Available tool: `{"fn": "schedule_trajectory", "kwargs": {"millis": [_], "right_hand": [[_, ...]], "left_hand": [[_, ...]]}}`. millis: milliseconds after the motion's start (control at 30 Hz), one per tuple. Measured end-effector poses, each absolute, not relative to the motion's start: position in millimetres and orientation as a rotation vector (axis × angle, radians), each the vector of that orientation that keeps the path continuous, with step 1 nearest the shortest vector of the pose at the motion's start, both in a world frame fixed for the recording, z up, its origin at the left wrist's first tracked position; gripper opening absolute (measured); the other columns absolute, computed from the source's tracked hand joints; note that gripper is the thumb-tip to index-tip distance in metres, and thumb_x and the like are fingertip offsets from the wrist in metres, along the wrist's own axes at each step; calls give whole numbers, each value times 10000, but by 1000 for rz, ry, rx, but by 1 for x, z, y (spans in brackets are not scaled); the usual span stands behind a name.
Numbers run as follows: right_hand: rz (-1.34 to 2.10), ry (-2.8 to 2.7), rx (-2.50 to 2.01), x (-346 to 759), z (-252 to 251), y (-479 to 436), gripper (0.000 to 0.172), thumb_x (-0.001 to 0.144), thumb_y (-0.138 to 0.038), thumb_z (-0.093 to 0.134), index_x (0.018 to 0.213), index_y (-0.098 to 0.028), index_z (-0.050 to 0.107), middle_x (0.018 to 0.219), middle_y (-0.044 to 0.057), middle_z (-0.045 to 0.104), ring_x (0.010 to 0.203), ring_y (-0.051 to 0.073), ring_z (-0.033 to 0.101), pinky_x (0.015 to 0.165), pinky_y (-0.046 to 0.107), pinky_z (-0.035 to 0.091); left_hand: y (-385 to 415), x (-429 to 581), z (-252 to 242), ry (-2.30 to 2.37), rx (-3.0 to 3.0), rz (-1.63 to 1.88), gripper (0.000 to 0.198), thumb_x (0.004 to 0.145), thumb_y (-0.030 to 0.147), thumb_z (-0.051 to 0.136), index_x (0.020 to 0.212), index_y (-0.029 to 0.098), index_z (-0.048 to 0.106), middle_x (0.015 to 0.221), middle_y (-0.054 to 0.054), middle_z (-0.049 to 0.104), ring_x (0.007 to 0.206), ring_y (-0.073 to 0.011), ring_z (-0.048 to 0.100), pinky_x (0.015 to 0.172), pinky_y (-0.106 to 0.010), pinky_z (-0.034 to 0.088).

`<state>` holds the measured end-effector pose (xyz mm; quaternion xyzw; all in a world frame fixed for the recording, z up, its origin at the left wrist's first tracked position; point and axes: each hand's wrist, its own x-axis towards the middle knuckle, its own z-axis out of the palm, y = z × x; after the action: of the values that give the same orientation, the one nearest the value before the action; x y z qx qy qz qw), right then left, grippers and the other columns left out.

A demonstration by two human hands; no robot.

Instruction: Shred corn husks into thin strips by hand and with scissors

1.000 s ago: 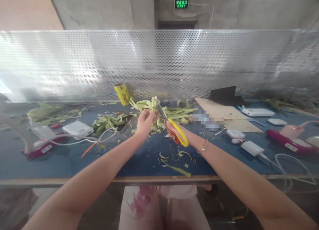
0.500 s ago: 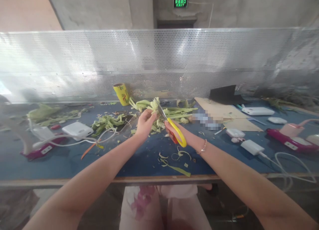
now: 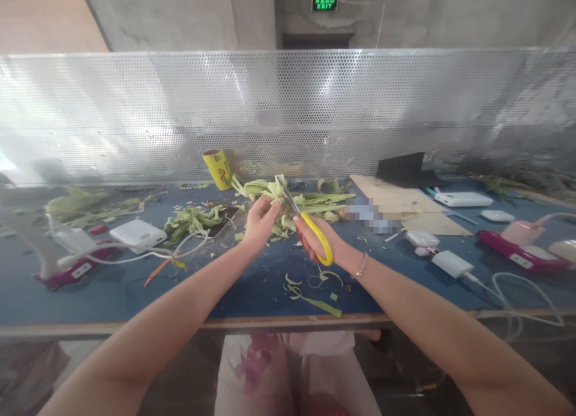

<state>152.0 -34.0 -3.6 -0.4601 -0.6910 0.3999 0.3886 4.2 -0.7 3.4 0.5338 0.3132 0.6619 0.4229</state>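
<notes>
1. The left hand (image 3: 258, 223) is over the middle of the table (image 3: 112, 290), toward its far edge. Its fingers pinch a bunch of pale green leaves (image 3: 269, 189) and hold it up off the surface.
2. The right hand (image 3: 310, 239) is just beside the left, wrapped around the yellow handle of the scissors (image 3: 315, 236). A bracelet (image 3: 360, 266) sits on that wrist.
3. The blades point up and away, and their tips reach into the held leaves (whether they are parted or closed is too blurred to tell).
4. More leaves (image 3: 324, 201) lie on the table behind both hands, along the far edge, with another heap (image 3: 191, 219) to the left of the left hand.
5. Thin curled scraps (image 3: 315, 284) lie near the front edge, below the right hand.
6. A yellow cup (image 3: 218, 168) leans at the far edge, against the mesh screen (image 3: 135, 116) that backs the table.
7. Toward the left end sit a white box (image 3: 137, 233) and a trailing cable (image 3: 180, 248).
8. Toward the right end lie cardboard (image 3: 396, 201), a power bank (image 3: 463, 198), a charger (image 3: 451, 263) and a pink device (image 3: 517, 251), all well apart from the hands.
</notes>
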Motion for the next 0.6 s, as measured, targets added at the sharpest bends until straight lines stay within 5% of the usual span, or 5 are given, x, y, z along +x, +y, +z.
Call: {"fn": "schedule_trajectory", "kwargs": {"millis": [367, 600], "right_hand": [[1038, -1627, -1192, 150, -7, -25, 521, 746, -734, 389, 668, -219, 401, 384, -73, 371, 247, 90, 381, 232, 214, 320], [1013, -1713, -1195, 150, -3, -30, 511, 775, -714, 358, 669, -217, 417, 401, -53, 393, 291, 127, 446, 262, 240, 352]], "left_hand": [[4, 0, 8, 726, 1227, 1657, 327, 613, 392, 720, 764, 180, 521, 704, 37, 616, 749, -142, 668, 823, -315, 506], [6, 0, 3, 713, 1265, 1633, 302, 635, 389, 707, 772, 180, 537, 716, 31, 627, 744, -129, 658, 829, -318, 504]]}}
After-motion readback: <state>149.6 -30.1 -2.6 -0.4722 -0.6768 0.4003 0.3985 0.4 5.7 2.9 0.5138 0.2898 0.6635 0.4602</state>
